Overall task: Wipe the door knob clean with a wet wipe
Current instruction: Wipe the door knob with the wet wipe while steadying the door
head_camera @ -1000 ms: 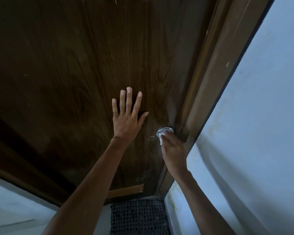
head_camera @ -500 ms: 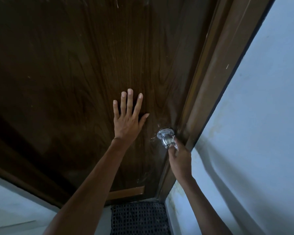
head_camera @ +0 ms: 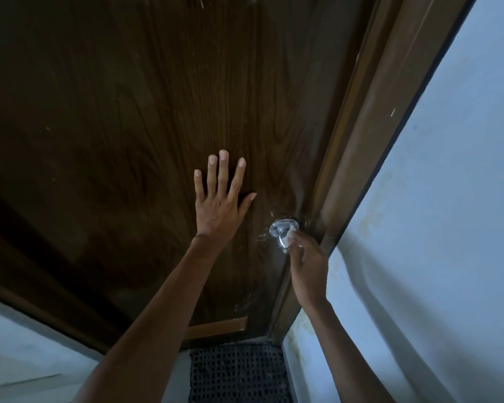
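Observation:
A shiny metal door knob (head_camera: 280, 231) sticks out of the dark brown wooden door (head_camera: 146, 117) near its right edge. My right hand (head_camera: 306, 263) holds a small white wet wipe (head_camera: 290, 235) against the right side of the knob, fingers curled round the wipe. Most of the wipe is hidden under my fingers. My left hand (head_camera: 219, 205) lies flat on the door, fingers straight and spread, just left of and above the knob.
A brown door frame (head_camera: 370, 141) runs along the door's right edge, with a pale blue wall (head_camera: 437, 228) beyond it. A dark woven mat (head_camera: 236, 373) lies on the floor below the door. Pale wall shows at the lower left.
My right hand came off the top of the knob, dropped to its lower right, then pressed the wipe against the knob's right side. The left hand stayed flat on the door.

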